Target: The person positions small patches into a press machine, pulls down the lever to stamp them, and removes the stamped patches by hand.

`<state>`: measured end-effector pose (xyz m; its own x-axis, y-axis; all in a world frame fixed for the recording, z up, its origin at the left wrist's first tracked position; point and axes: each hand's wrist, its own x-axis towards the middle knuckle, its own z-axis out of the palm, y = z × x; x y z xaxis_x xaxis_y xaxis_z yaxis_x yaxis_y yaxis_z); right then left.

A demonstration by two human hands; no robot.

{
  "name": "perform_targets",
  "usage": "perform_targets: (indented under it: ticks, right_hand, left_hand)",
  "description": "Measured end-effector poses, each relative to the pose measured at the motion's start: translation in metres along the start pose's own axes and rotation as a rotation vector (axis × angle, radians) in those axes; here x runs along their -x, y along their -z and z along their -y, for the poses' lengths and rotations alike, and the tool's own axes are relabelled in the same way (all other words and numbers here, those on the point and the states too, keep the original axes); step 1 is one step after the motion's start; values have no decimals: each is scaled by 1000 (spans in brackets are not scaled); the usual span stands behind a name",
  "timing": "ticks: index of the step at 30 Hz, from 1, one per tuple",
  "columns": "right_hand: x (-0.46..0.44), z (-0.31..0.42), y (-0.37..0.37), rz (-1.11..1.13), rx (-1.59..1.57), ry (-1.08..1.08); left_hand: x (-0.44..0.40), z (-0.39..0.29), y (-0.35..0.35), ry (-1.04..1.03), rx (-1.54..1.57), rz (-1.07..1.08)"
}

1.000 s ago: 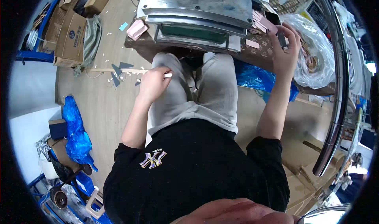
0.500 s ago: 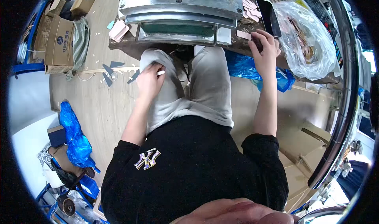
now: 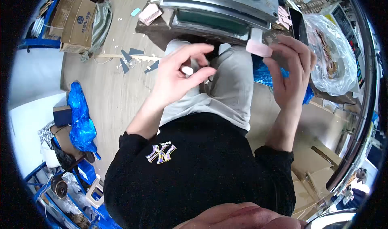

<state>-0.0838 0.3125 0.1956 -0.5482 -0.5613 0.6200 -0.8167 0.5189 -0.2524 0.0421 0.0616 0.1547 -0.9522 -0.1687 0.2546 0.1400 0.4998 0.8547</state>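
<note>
Left hand (image 3: 176, 75): half open; white piece (image 3: 186, 70) being gripped, mostly hidden.
Right hand (image 3: 293, 69): fingertips nearly closed; pink piece (image 3: 258, 48) being pinched by one end.
Clear bag (image 3: 343, 77): pinkish scraps (image 3: 329, 53) being held, blurred by plastic.
Metal machine (image 3: 222, 2): being cut off above.

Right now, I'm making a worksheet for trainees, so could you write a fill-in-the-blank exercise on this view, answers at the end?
The right hand holds a flat piece whose colour is ____.
The left hand holds a small object whose colour is ____.
Seen from the wearer's side, the stack of pink pieces lies to the ____ of the machine.
The person's shirt is mainly ____.

Missing words: pink; white; left; black.
</note>
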Motion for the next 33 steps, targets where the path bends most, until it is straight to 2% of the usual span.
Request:
perform_targets:
  ticks: [2,3,6,18,28,31,33]
  right_hand:
    - [-16,33,7,6,-31,67]
    - [-23,44,7,16,-36,138]
    - [-39,68,1,-11,-63,216]
    - [-59,97,-24,-34,-317,331]
    - [-55,99,-29,-53,-389,320]
    - [-52,101,-30,14,-369,261]
    - [-47,96,-30,33,-365,240]
  left_hand:
    - [-9,-25,18,-15,245,-78]
    - [-10,-29,25,-13,221,-101]
    - [-14,-32,46,-300,176,-139]
    - [15,-33,85,-335,114,-293]
    - [16,-37,85,-350,26,-290]
    - [21,-34,87,-293,52,-293]
    - [26,-28,92,-333,58,-225]
